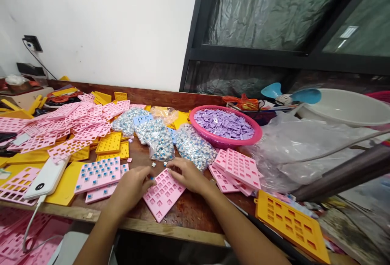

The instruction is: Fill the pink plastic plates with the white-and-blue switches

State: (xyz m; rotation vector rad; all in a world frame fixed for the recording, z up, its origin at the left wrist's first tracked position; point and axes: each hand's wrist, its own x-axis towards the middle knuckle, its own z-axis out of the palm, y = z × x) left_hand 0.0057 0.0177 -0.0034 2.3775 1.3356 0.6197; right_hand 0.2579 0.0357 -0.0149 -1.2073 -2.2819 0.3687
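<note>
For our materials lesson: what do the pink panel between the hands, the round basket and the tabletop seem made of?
Pink panel: perhaps plastic, matte; even colour, regular square recesses. Round basket: probably plastic, semi-glossy; light catches its rim. Tabletop: likely varnished wood; brown, shiny patches.

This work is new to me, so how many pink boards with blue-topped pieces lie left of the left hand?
2: the upper board, and the lower board partly beneath it, both just left of the left hand. More may be hidden underneath.
</note>
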